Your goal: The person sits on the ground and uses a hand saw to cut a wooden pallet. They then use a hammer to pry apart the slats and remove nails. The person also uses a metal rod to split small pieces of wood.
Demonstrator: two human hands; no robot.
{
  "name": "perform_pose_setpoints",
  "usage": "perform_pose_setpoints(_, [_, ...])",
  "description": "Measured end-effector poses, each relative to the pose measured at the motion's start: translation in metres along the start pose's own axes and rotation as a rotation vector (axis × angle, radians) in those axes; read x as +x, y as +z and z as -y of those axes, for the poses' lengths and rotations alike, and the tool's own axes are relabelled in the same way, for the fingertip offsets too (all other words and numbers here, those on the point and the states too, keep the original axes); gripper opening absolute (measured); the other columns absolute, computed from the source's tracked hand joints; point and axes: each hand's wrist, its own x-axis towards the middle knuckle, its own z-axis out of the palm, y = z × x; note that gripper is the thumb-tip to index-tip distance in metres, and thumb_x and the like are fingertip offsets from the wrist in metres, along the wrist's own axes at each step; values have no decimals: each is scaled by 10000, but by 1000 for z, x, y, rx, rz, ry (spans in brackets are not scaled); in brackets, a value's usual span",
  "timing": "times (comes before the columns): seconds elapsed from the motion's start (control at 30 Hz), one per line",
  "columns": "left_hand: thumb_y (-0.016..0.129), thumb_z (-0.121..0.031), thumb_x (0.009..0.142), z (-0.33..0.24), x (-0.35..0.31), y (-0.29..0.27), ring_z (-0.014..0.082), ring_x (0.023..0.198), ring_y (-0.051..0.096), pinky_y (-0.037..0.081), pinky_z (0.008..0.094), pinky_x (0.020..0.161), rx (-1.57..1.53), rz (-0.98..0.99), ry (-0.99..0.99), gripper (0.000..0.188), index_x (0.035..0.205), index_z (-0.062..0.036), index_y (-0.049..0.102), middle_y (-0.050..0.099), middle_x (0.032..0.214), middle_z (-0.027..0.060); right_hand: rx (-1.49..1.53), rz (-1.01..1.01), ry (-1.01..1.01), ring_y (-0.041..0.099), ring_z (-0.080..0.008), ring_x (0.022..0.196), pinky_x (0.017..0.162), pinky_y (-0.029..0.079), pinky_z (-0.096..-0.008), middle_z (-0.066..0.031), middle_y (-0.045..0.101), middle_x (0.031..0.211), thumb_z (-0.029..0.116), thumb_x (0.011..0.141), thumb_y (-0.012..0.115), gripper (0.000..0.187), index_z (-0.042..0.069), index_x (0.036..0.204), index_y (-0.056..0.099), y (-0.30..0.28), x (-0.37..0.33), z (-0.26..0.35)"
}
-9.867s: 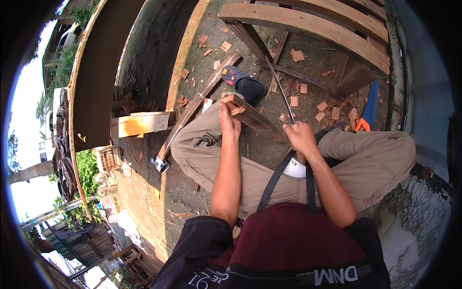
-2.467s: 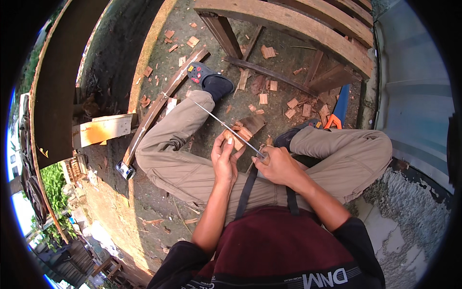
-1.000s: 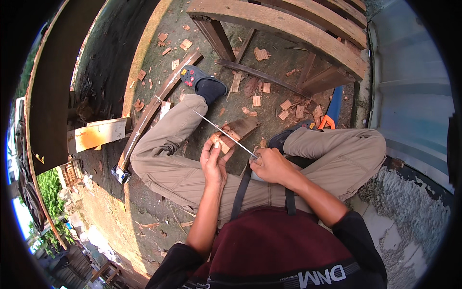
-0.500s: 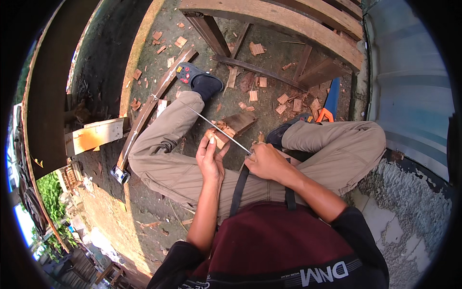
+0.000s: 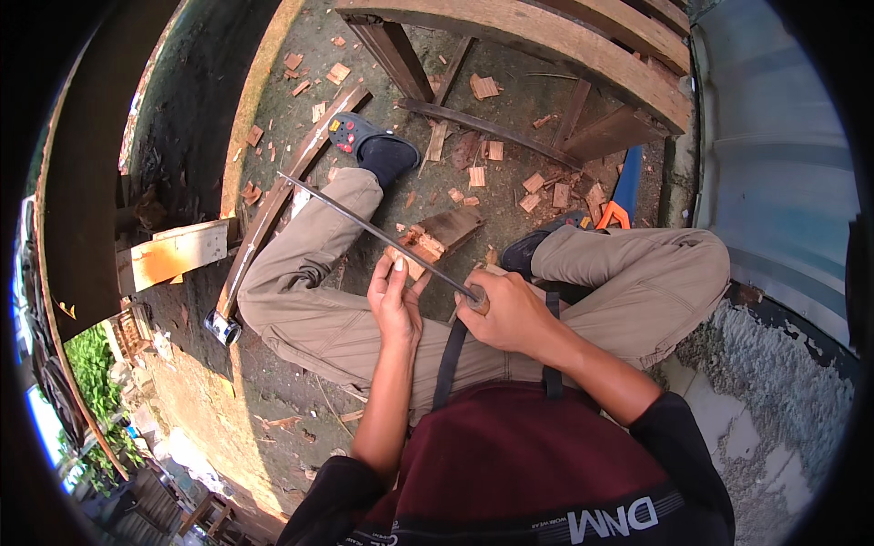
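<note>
The piece of wood [image 5: 460, 229] was between the person's bent legs, just beyond the lap, its dark brown far end pointing forward and to the right. Its near end showed raw, splintered orange wood around a rough cut. Whether its far end rested on the floor could not be told.

The left hand [image 5: 396, 300] grasped that near end from below, the thumb pressed against the cut face and the fingers curled around the side. The right hand [image 5: 512, 309] was clenched around the wooden handle of a file [image 5: 364, 225]. The file's long thin blade slanted forward and to the left, crossing over the near end of the wood and reaching past the left knee; whether it touched the wood was unclear.

The person sat in tan trousers [image 5: 300, 305] and a dark red apron [image 5: 546, 446]. Beside the left shoe [image 5: 358, 135], a long wooden strip [image 5: 266, 223] with white marks lay on the floor, a can [image 5: 221, 328] at its near end. Small wood chips [image 5: 477, 176] were scattered beyond the feet. A saw [image 5: 627, 187] with a blue blade and orange handle was near the right foot, and a slatted bench [image 5: 519, 29] stood farther ahead.
</note>
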Motion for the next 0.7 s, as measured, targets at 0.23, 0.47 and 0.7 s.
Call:
perform_pose_setpoints(0.23, [659,-261,989,-4,-1,2,254,1249,616,508,499,1048,-3,6,-6,502,1388,13,525,643,1316,132,-51,25,-27,696,-472,763,686,548,-495,-299,661,746,180,847,677,307,-104,966,671,-6,0,-7])
perform_pose_setpoints(0.47, [662,-249,991,-3,-3,1,256,1226,625,520,483,1026,7,-9,1,493,1379,21,525,635,1323,145,-41,71,2,705,-448,770,718,547,-492,-296,665,736,177,836,688,307,-112,936,659,-15,8,-15])
perform_pose_setpoints(0.7, [655,-222,999,-7,1,1,232,1207,636,535,442,1001,-14,31,-14,461,1376,12,529,640,1311,131,-128,126,89,706,-473,804,768,558,-507,-332,683,807,177,833,680,318,-125,931,676,-12,4,-26])
